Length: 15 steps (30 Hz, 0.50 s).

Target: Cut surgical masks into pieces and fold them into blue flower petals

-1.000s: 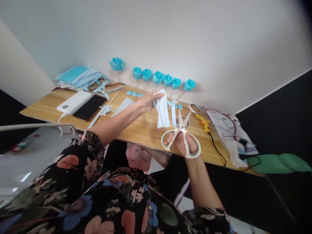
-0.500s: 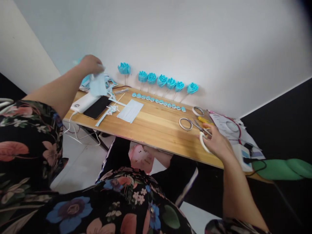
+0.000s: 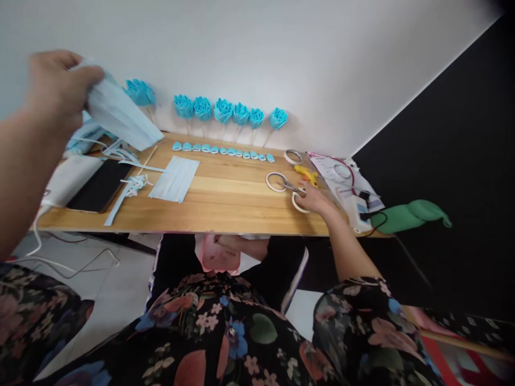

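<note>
Mask point(image 3: 123, 115) hangs from left hand point(image 3: 60, 88); lettering point(image 3: 230, 252) on pink container point(image 3: 217, 261) is unreadable.

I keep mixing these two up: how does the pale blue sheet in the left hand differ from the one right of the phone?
The held sheet slants in the air, while the other sheet lies flat on the table. The left hand grips the held sheet; no hand touches the other sheet. Both are pale blue with fold lines.
</note>
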Available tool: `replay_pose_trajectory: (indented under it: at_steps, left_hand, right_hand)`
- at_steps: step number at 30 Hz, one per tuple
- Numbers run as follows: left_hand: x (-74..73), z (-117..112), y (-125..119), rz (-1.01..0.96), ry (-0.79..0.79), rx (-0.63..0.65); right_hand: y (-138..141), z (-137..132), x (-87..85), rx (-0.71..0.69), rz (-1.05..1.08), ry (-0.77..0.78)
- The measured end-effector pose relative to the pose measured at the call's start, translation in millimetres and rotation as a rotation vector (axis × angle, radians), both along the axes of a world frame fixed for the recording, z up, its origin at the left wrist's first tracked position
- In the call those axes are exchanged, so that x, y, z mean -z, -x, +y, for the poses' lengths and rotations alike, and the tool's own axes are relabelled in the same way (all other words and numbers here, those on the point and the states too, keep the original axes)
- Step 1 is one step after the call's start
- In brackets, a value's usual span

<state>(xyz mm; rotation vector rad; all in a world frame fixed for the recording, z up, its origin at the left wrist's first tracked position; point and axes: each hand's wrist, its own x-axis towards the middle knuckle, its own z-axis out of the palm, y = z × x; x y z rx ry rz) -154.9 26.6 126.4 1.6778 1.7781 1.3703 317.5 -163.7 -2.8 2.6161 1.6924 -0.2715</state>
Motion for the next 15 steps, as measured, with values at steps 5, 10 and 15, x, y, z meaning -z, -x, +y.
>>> replay_pose_trajectory:
  at_steps: [5,10,15]
  left_hand:
    - [25.3,-13.1,-64.4,-0.185,0.099,0.467]
    - [61.0,-28.1,-125.1,-0.268,0.203,0.755]
    - [70.6,-25.1,-140.1,-0.281,0.174,0.86]
  right_hand:
    - [27.4,2.9,-36.9,-0.126,0.065,-0.117]
    - [105.1,33.9,-43.9,-0.409,0.931,-0.365]
    - [158.6,86.2,-6.1,-0.327,1.417,-0.456]
